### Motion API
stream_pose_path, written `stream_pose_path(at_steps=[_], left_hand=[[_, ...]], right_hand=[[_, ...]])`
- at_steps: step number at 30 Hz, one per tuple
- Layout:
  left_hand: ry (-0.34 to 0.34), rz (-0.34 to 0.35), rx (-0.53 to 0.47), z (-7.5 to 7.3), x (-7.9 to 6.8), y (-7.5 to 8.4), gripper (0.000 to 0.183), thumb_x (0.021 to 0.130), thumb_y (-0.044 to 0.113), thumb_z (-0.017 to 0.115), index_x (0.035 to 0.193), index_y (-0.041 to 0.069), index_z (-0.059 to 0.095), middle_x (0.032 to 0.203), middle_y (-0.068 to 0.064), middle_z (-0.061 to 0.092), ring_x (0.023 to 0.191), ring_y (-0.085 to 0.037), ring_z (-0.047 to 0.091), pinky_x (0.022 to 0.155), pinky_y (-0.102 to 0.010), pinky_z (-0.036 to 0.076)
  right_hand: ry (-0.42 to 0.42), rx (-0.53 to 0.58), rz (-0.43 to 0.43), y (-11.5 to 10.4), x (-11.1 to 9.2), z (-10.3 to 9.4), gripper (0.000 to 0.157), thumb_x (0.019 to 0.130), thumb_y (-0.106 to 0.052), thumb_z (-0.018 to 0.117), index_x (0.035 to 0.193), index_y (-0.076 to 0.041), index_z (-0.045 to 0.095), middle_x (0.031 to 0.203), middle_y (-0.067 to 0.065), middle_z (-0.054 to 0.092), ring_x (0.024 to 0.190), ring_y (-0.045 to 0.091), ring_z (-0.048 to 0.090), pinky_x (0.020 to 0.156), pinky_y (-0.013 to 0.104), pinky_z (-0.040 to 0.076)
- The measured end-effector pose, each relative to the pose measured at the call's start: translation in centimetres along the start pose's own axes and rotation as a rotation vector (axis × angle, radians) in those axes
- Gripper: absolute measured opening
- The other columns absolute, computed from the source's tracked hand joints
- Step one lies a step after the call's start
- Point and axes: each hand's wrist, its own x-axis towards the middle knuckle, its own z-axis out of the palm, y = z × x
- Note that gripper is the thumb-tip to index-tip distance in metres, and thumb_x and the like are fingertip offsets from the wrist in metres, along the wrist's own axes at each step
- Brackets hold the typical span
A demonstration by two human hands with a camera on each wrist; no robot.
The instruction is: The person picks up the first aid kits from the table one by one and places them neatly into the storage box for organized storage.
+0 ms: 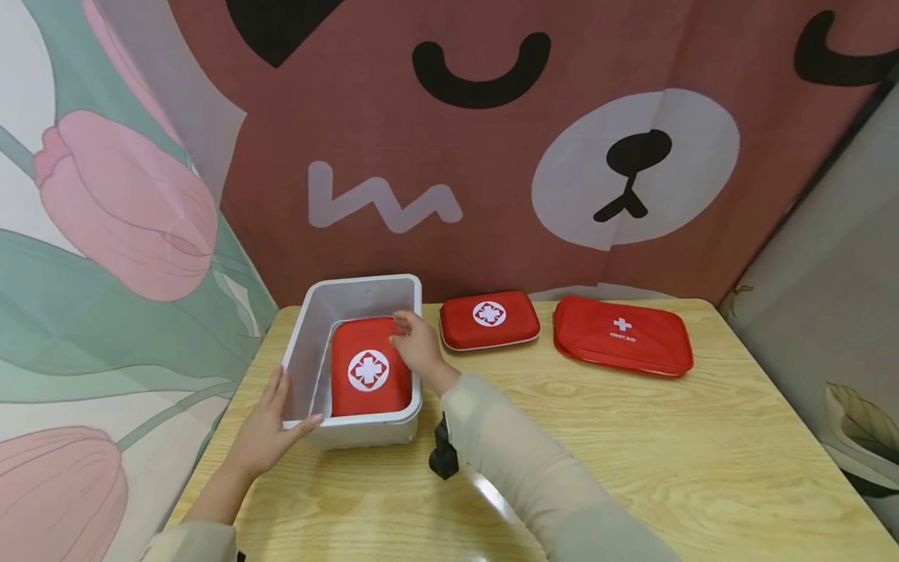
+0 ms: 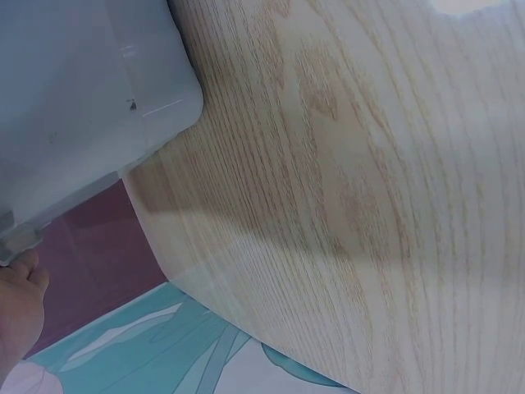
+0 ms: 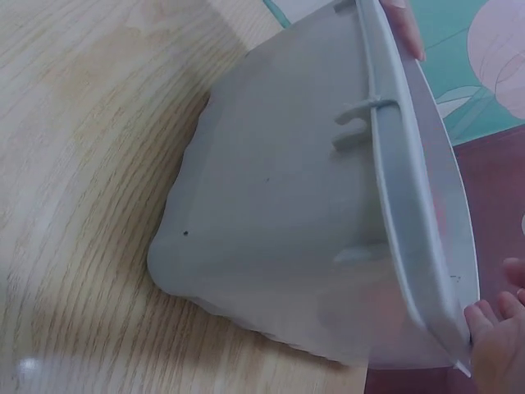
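Observation:
A grey-white plastic bin (image 1: pixel 351 431) stands at the left of the table, with a red first-aid case (image 1: pixel 365 339) lying in it, its white cross emblem facing up. My left hand (image 1: pixel 261 437) holds the bin's near left corner, thumb over the front rim and fingers along the left side. In the left wrist view, fingers of that hand (image 2: pixel 18 308) show at the rim. My right hand (image 1: pixel 420 350) reaches across the bin's right rim, fingers loosely bent over the case's right edge. From the right wrist, this hand (image 3: pixel 496 341) appears beside the rim.
Right of the bin lie another red hard case (image 1: pixel 485 332) with the same emblem and a red first-aid pouch (image 1: pixel 625 355). A small black object (image 1: pixel 444 453) shows by my right sleeve. A printed bear curtain (image 1: pixel 492 250) hangs behind the wood-grain table (image 1: pixel 632 460).

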Motion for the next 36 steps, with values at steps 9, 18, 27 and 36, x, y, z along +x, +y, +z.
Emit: stream_pose_path(at_steps=[9, 18, 27, 36], left_hand=[[-0.003, 0.004, -0.004, -0.1, 0.0, -0.1, 0.092, 0.076, 0.046, 0.058, 0.135, -0.006, 0.010, 0.142, -0.019, 0.004, 0.119, -0.045, 0.022, 0.088, -0.058, 0.025], [-0.007, -0.004, -0.003, -0.1, -0.1, -0.2, 0.092, 0.077, 0.046, 0.058, 0.136, -0.004, 0.008, 0.142, -0.018, 0.003, 0.119, -0.045, 0.022, 0.088, -0.058, 0.025], [-0.013, -0.010, -0.006, -0.1, 0.0, -0.2, 0.093, 0.077, 0.047, 0.058, 0.136, -0.004, 0.007, 0.142, -0.018, 0.002, 0.119, -0.045, 0.021, 0.088, -0.059, 0.025], [-0.026, -0.028, 0.002, -0.1, 0.0, -0.1, 0.093, 0.077, 0.048, 0.056, 0.137, -0.002, 0.005, 0.142, -0.018, 0.002, 0.119, -0.046, 0.022, 0.086, -0.060, 0.026]], right_hand=[[0.047, 0.107, 0.008, 1.6, 0.6, -1.7, 0.033, 0.077, -0.009, 0.063, 0.107, 0.001, 0.056, 0.100, 0.013, 0.060, 0.090, 0.020, 0.058, 0.075, 0.026, 0.046], [0.119, 0.154, -0.001, 9.9, 4.0, -3.4, 0.033, 0.073, -0.018, 0.068, 0.102, -0.004, 0.060, 0.093, 0.009, 0.062, 0.086, 0.018, 0.057, 0.067, 0.030, 0.047], [0.177, 0.159, 0.030, 14.5, 4.8, -4.6, 0.034, 0.071, -0.019, 0.071, 0.099, -0.006, 0.059, 0.087, 0.006, 0.063, 0.079, 0.015, 0.058, 0.061, 0.026, 0.047], [0.213, 0.164, 0.094, 17.4, 4.3, -7.2, 0.034, 0.070, -0.023, 0.072, 0.097, -0.007, 0.061, 0.086, 0.007, 0.062, 0.080, 0.016, 0.058, 0.063, 0.028, 0.046]])
